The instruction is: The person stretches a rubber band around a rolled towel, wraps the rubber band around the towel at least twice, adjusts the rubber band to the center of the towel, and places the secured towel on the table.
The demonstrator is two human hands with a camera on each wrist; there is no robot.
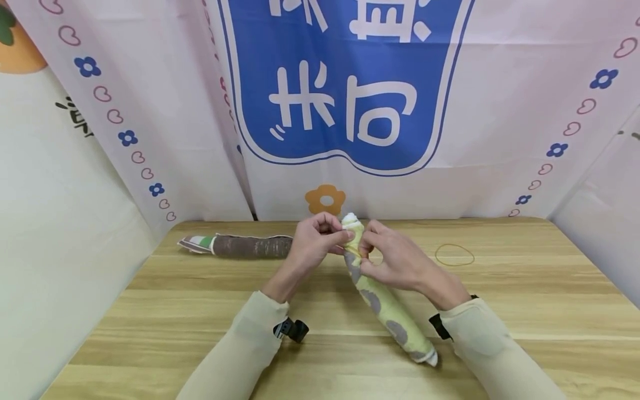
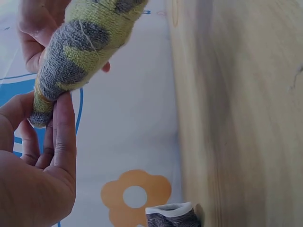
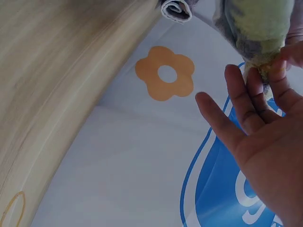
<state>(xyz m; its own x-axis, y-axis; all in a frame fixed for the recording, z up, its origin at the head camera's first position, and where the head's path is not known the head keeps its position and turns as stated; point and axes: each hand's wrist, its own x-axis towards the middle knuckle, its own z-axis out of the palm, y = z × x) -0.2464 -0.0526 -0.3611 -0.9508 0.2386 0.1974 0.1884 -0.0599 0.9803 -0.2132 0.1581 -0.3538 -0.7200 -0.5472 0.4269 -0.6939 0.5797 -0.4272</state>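
A yellow towel [image 1: 387,314] with grey patches is rolled into a long tube, lying slantwise with its far end raised between both hands. Around that far end runs a thin orange-yellow rubber band [image 2: 43,97], where the roll narrows. My left hand [image 1: 314,243] pinches the narrow tip between thumb and fingers. From the other side, my right hand [image 1: 400,258] has curled fingers at the banded part; in the right wrist view, thumb and index finger pinch at the band, while other fingers [image 3: 220,118] spread away.
A dark brown rolled towel [image 1: 250,246] with a white-edged end lies at the back left of the wooden table [image 1: 165,333]. A loose rubber band [image 1: 450,244] lies at the back right. Behind the table hangs a printed cloth [image 1: 500,189].
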